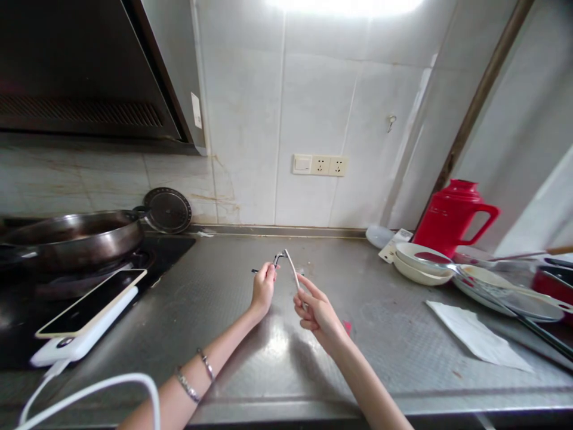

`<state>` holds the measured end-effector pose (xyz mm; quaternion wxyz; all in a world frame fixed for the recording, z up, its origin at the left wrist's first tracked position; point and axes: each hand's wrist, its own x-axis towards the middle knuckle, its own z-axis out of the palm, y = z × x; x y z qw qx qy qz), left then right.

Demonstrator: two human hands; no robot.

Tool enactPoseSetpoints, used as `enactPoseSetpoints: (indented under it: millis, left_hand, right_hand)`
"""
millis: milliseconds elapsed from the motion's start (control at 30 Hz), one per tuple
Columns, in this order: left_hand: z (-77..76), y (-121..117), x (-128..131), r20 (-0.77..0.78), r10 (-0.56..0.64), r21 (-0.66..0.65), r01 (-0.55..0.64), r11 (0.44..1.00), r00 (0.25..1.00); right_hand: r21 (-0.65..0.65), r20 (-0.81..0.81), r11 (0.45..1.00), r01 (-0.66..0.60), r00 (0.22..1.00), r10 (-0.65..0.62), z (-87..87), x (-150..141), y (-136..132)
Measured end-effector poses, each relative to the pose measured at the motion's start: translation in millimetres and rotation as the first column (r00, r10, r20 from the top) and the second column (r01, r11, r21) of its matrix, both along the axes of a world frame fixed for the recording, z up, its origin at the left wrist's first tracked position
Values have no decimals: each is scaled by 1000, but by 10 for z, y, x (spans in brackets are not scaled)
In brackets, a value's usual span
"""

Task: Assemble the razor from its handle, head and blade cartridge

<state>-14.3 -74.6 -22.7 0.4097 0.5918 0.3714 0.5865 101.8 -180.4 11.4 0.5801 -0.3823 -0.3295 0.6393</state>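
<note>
My left hand (263,288) is closed on a small dark, shiny bent metal piece (278,258); a short black end pokes out to the left of the fingers. My right hand (316,307) pinches a thin, pale, slightly curved strip (292,269). The strip's upper end meets the tip of the bent piece, or passes very close to it; I cannot tell whether they are joined. Both hands are above the middle of the steel counter (215,286). Something small and red (347,327) shows partly behind my right wrist.
On the left, a large pan (76,239) sits on the black cooktop, with a phone (92,301) on a white power bank (101,325) in front. At right are a red thermos jug (452,218), stacked bowls (421,272) and a white paper sheet (478,334). Wall sockets (329,165) are behind.
</note>
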Motion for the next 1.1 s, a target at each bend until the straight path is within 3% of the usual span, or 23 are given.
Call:
enactPoseSetpoints:
  millis: [133,333,500,733,967,1100]
  left_hand:
    - [28,-10,-19,-11,18,12,-18,1000,1000]
    - [10,-27,-3,-55,-5,61,8,998,998]
    - [34,-38,-15,-68,11,57,-7,998,998]
    - [51,-85,6,-133,24,111,-9,994,991]
    - [59,-123,21,-56,-21,93,26,995,998]
    - [39,-145,50,-51,-29,99,34,995,998]
  right_hand:
    - [-37,-40,999,7,999,-8,-47,-43,-107]
    - [-19,-74,998,62,995,-63,24,-3,-63]
    - [-66,-78,997,51,995,-56,-45,-73,-176]
    - [-4,-105,991,134,985,-134,5,-86,-97]
    - [-37,-146,987,155,976,-159,-114,-310,-285]
    - [-38,-172,978,207,962,-211,-76,-305,-226]
